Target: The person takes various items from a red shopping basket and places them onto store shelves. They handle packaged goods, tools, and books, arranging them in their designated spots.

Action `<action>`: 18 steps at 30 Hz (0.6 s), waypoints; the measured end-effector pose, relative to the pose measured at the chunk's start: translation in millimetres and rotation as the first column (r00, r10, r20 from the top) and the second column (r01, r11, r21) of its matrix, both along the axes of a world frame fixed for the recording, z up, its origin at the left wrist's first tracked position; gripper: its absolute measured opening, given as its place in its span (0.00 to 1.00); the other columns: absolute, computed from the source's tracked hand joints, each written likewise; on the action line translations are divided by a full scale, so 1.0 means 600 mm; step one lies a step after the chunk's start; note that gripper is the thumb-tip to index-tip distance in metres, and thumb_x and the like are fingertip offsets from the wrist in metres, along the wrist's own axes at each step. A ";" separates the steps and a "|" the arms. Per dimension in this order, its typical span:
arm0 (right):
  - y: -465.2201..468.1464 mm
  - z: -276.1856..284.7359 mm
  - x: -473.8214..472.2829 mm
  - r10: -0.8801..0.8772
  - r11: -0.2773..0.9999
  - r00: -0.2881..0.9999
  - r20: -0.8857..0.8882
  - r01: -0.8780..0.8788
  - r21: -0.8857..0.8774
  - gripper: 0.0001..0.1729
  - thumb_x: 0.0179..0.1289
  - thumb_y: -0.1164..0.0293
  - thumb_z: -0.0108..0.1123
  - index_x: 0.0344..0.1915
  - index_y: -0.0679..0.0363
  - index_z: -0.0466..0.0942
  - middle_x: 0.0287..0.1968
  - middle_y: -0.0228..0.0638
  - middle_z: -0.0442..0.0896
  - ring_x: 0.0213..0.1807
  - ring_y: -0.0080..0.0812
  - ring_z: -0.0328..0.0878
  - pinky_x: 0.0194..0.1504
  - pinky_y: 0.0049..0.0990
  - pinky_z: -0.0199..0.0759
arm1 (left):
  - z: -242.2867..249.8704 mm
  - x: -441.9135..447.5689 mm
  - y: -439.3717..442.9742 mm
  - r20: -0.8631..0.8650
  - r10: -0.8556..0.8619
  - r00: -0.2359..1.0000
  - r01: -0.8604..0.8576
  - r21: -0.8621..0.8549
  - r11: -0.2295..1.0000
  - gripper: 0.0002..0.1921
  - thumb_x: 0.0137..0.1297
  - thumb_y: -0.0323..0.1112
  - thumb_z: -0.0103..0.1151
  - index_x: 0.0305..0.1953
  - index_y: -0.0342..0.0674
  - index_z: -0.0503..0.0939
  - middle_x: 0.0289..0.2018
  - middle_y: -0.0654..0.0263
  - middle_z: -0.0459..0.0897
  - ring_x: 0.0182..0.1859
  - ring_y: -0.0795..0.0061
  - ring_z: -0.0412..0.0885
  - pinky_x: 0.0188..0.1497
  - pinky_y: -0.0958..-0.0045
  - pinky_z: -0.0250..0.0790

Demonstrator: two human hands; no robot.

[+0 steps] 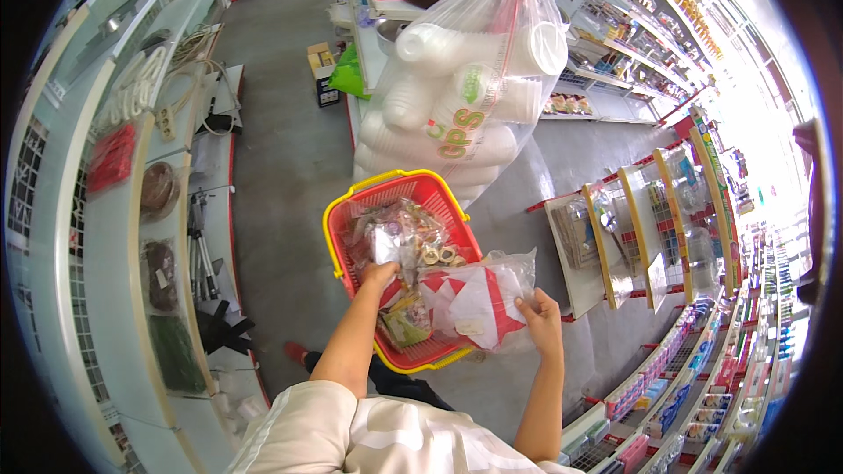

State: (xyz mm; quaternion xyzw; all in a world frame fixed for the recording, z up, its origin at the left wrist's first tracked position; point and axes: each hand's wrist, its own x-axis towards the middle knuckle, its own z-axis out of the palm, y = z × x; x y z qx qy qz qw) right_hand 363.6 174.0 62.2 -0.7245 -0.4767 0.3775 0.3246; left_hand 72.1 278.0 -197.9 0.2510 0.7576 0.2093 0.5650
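A red plastic shopping basket (421,359) with yellow handles is in front of me. Clear-wrapped goods (415,220) fill much of it, among them some small ring-shaped items (440,255). My right hand (541,316) pinches the right edge of a clear plastic packet (471,303) with red and white contents, which lies over the basket's right rim. Inside the basket, my left hand (380,274) has its fingers at a white packet (384,245); its fingertips are partly hidden. A green-labelled packet (406,326) lies below, near the basket's front.
Beyond the basket stands a tall clear bag of white foam cups (454,99), close to its far rim. Shelving with rope (138,82) and wrapped goods runs along my left. A low shelf rack (609,243) stands at right. Grey floor (283,178) shows between them.
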 end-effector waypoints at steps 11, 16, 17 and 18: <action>0.007 -0.008 0.001 -0.006 0.998 0.991 -0.134 0.013 0.057 0.12 0.62 0.76 0.65 0.25 0.62 0.70 0.24 0.15 0.65 0.27 0.12 0.57 0.27 0.20 0.51 | 0.029 -0.002 0.004 0.027 0.008 1.000 -0.007 -0.047 0.999 0.35 0.40 0.40 0.65 0.55 0.33 0.77 0.54 0.44 0.79 0.59 0.50 0.75 0.61 0.59 0.66; 0.010 -0.013 0.000 0.013 0.998 0.987 -0.162 -0.002 0.068 0.13 0.61 0.75 0.65 0.25 0.60 0.69 0.23 0.15 0.65 0.27 0.12 0.56 0.27 0.20 0.50 | 0.066 0.028 -0.025 -0.254 -0.111 0.961 0.141 0.104 0.985 0.33 0.45 0.39 0.60 0.60 0.49 0.76 0.65 0.36 0.63 0.64 0.39 0.67 0.68 0.56 0.61; 0.011 -0.013 0.000 0.014 0.998 0.986 -0.167 -0.004 0.058 0.13 0.61 0.75 0.65 0.25 0.60 0.69 0.23 0.15 0.65 0.27 0.12 0.56 0.27 0.20 0.50 | 0.079 0.042 -0.033 -0.298 -0.052 0.953 0.088 0.111 0.990 0.34 0.46 0.40 0.60 0.61 0.49 0.74 0.68 0.36 0.56 0.64 0.40 0.67 0.68 0.56 0.60; 0.013 -0.012 -0.001 0.013 0.999 0.985 -0.171 -0.005 0.049 0.13 0.61 0.75 0.65 0.25 0.60 0.69 0.23 0.14 0.65 0.27 0.12 0.56 0.27 0.20 0.50 | 0.090 0.054 -0.039 -0.356 -0.072 0.932 0.108 0.082 0.991 0.34 0.46 0.40 0.60 0.61 0.49 0.73 0.66 0.37 0.60 0.64 0.40 0.68 0.67 0.56 0.60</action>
